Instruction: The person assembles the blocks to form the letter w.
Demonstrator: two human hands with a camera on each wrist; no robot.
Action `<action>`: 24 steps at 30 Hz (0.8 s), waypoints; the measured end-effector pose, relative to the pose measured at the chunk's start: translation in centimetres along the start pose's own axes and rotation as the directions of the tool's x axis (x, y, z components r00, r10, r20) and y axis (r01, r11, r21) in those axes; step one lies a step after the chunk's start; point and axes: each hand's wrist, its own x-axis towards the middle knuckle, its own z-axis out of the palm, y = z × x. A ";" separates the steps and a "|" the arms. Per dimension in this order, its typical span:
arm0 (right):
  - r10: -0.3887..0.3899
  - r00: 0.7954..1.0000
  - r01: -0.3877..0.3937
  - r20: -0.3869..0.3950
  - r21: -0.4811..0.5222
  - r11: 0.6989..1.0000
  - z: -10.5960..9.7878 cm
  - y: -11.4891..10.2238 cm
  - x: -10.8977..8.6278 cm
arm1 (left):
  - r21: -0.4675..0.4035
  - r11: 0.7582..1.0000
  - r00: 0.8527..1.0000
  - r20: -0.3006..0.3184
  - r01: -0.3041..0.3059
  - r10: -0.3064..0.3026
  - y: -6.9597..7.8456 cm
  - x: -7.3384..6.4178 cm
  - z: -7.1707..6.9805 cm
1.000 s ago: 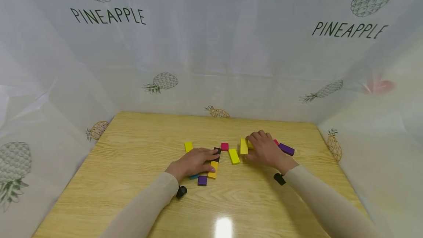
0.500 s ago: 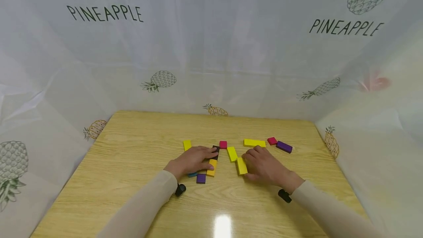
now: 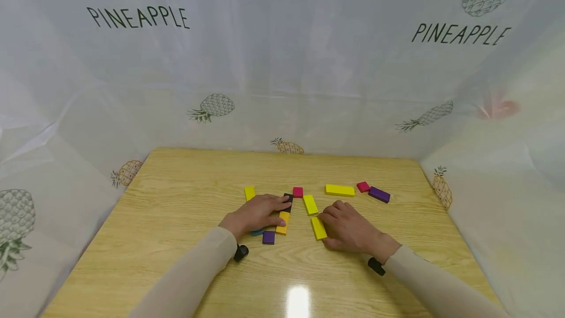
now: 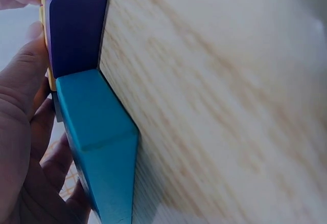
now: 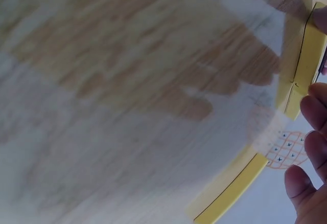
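Observation:
My left hand (image 3: 256,214) lies over a group of wooden blocks, its fingertips on a black block (image 3: 288,203) and its thumb on an orange block (image 3: 283,224). Beside them sit a small purple block (image 3: 268,238) and a blue block (image 4: 97,116), the latter mostly under that hand in the head view. A yellow block (image 3: 249,193) sticks out beyond its far side. My right hand (image 3: 350,227) pinches a yellow block (image 3: 319,228) by its ends, between thumb and fingers, flat on the table. Just past that block's far end lies another yellow block (image 3: 311,204).
A red block (image 3: 297,192) lies behind the black one. Farther right are a long yellow block (image 3: 340,190), a red block (image 3: 363,187) and a purple block (image 3: 379,194). A pineapple-print curtain (image 3: 247,63) surrounds the wooden table (image 3: 190,175).
My right hand has brought the yellow block from beside the long yellow one toward me and left, laying it near the other yellow block. My left hand has stayed in place.

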 end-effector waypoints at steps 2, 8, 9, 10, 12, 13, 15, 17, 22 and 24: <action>-0.006 1.000 0.006 -0.009 -0.006 1.000 0.0 0.0 0.0 | 0.000 1.000 1.000 0.000 -0.003 0.003 0.0 0.1 0.0; -0.002 1.000 0.002 -0.002 -0.027 1.000 -0.1 -0.1 0.2 | 0.009 1.000 1.000 0.001 -0.008 0.008 -0.1 0.2 0.0; 0.001 1.000 -0.001 0.003 -0.030 1.000 -0.1 -0.2 0.2 | 0.008 1.000 1.000 0.000 -0.010 0.010 -0.1 0.2 0.0; 0.003 1.000 -0.003 0.007 -0.033 0.999 -0.2 -0.2 0.3 | 0.005 1.000 1.000 0.001 -0.010 0.010 -0.1 0.2 0.0; 0.005 1.000 -0.005 0.014 -0.036 0.999 -0.2 -0.2 0.4 | 0.000 1.000 1.000 -0.002 -0.011 0.011 -0.2 0.2 0.0; 0.006 1.000 -0.006 0.017 -0.036 0.999 -0.2 -0.2 0.4 | -0.001 1.000 1.000 -0.003 -0.012 0.012 -0.2 0.2 -0.1; 0.007 1.000 -0.007 0.019 -0.036 0.999 -0.2 -0.2 0.5 | 0.000 1.000 1.000 -0.004 -0.013 0.013 -0.2 0.2 -0.1; 0.010 1.000 -0.010 0.023 -0.033 0.999 -0.3 -0.2 0.5 | 0.005 1.000 1.000 -0.005 -0.013 0.013 -0.2 0.2 -0.1; 0.013 1.000 -0.012 0.025 -0.033 0.999 -0.3 -0.2 0.6 | 0.016 1.000 1.000 -0.001 -0.007 0.007 -0.2 0.2 0.0; 0.012 1.000 -0.012 0.026 -0.033 0.999 -0.3 -0.2 0.6 | 0.016 1.000 1.000 0.001 -0.005 0.005 -0.2 0.2 0.0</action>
